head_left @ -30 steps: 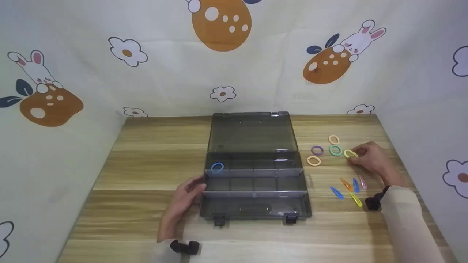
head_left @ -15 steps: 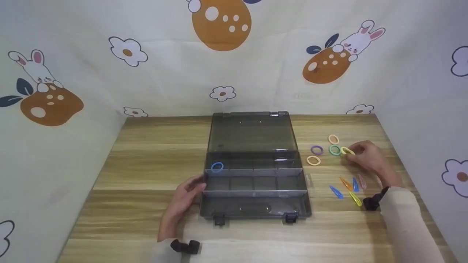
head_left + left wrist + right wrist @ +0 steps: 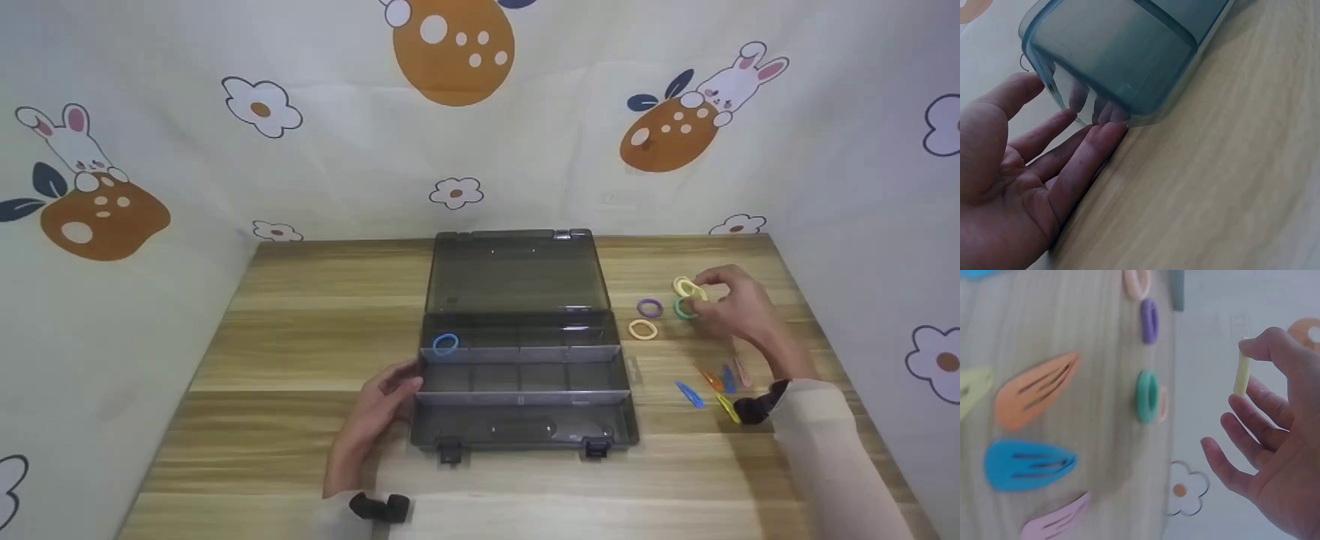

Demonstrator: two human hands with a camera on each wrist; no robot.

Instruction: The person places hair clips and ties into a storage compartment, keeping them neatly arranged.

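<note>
Overall, wood-grain table [image 3: 285,360], back edge against printed cloth. Smoky clear box [image 3: 521,373] mid-table, lid open toward that edge. Left hand [image 3: 382,397] at box's left side; left wrist view alone shows fingers extended, spread, tips against the wall. Right hand [image 3: 739,307] toward table's back right corner, raised, thumb and fingertips pinching yellow ring [image 3: 1242,374]. Five hair clips [image 3: 689,394] nearer right edge. Head view overlaps yellow ring with green ring [image 3: 1143,396]; right wrist view shows them apart. Blue ring [image 3: 436,346] at box's rear left.
</note>
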